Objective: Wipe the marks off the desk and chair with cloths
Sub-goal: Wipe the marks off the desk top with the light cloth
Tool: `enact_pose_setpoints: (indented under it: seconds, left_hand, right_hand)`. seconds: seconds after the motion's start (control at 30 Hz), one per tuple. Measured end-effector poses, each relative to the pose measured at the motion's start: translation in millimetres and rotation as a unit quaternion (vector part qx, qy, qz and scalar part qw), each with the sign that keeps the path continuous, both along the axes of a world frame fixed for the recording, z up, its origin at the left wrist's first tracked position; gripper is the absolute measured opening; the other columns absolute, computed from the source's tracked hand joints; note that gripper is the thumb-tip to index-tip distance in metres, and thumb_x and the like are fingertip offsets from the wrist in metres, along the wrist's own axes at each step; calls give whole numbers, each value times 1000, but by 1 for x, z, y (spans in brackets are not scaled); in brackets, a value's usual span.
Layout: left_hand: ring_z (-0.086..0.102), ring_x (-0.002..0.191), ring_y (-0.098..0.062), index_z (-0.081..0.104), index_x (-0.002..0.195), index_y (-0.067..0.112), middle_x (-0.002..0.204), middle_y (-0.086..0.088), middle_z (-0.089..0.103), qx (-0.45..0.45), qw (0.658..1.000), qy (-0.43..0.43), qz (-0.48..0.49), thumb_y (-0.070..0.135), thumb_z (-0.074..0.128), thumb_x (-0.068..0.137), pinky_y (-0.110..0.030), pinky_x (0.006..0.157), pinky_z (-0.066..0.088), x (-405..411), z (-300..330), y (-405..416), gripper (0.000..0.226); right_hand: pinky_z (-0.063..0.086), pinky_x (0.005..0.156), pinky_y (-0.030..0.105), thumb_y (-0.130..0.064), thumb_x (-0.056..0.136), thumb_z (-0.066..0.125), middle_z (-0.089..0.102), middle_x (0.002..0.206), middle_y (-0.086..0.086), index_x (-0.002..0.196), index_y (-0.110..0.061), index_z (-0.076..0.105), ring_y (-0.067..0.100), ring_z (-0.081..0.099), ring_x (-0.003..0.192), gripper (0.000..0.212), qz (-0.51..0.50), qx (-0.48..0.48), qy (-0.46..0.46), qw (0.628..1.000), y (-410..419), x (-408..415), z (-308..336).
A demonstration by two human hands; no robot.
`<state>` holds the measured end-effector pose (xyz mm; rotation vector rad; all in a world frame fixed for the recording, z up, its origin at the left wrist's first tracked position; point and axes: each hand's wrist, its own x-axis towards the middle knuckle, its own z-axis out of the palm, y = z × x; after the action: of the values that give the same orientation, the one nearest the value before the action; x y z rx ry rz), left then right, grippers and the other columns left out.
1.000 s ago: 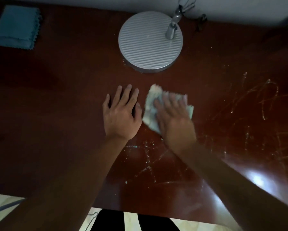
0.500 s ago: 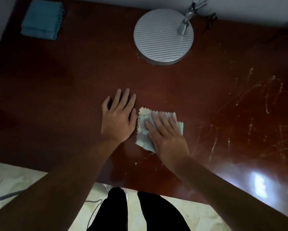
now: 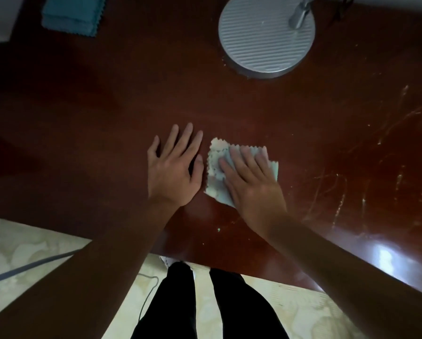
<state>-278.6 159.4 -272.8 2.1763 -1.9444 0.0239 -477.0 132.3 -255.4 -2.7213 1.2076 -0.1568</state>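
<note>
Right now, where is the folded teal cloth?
The folded teal cloth lies at the desk's far left corner in the head view, left of the lamp base, untouched.

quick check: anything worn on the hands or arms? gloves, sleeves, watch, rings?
Nothing visible. Left hand and right hand are bare: no gloves, no rings. Both forearms are bare as far as the frame shows, with no sleeves, watch or bands at the wrists.
</note>
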Motion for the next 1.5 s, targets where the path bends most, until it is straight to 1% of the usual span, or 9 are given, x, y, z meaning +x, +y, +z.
enact_pose_setpoints:
  seconds: [0.1,0.27,0.47,0.6,0.8,1.07,1.17,1.3,1.5]
  left_hand:
    - [32,147,-21,47,146,27,154,3,42,0,1000,2,3,34,43,99,-52,118,23,-1,0,1,48]
    - [37,144,-26,51,143,24,151,0,46,-19,1000,19,3,31,47,98,-53,118,27,-2,-1,1,46]
    - [35,145,-28,52,143,22,152,-2,45,-5,999,48,-1,31,45,98,-54,119,26,-2,3,1,46]
    - [35,145,-28,53,142,22,152,-3,45,-4,999,52,-2,32,44,100,-53,119,25,-1,4,1,45]
    - [42,140,-31,58,138,21,148,-5,51,-19,999,41,-5,32,47,97,-55,115,32,0,1,1,43]
    - [38,143,-34,56,139,18,151,-8,47,-2,997,75,-20,35,45,96,-58,117,27,3,6,3,48]
    - [32,146,-33,51,143,19,154,-8,42,23,996,78,-29,36,39,96,-57,120,21,3,7,4,51]
    - [29,147,-33,47,145,20,156,-7,39,33,997,57,-32,35,36,97,-57,120,18,3,5,4,52]
    - [30,146,-34,48,145,18,155,-9,41,19,997,64,-36,34,36,96,-55,121,18,4,1,3,53]
  right_hand:
    - [18,120,53,-28,105,37,36,155,13,148,-15,40,34,29,145,45,38,11,45,998,-31,-4,5]
    - [5,121,50,-30,107,25,31,157,16,151,-13,33,36,22,147,48,-118,9,43,992,-106,11,3]
    - [24,116,60,-18,98,56,43,150,18,142,-8,49,38,35,141,46,-3,18,-17,1000,50,6,-3]
    - [21,119,56,-22,101,50,39,152,13,145,-13,45,34,32,143,46,71,11,21,997,44,1,-1]
    - [4,121,47,-27,107,27,33,156,17,150,-12,34,35,23,147,46,-182,-9,39,983,-59,11,1]
    - [36,112,54,-26,99,55,49,146,12,136,-12,57,31,42,138,39,-54,13,-14,998,115,22,4]
    - [31,115,55,-24,99,50,49,146,16,140,-12,53,36,43,137,42,-61,-21,40,997,68,16,5]
    - [13,121,51,-27,107,30,35,154,17,150,-13,35,36,26,146,46,-226,-6,71,971,-8,6,6]
    - [27,116,55,-24,101,50,48,147,13,138,-11,54,34,39,140,39,-146,-7,-24,989,125,44,1]
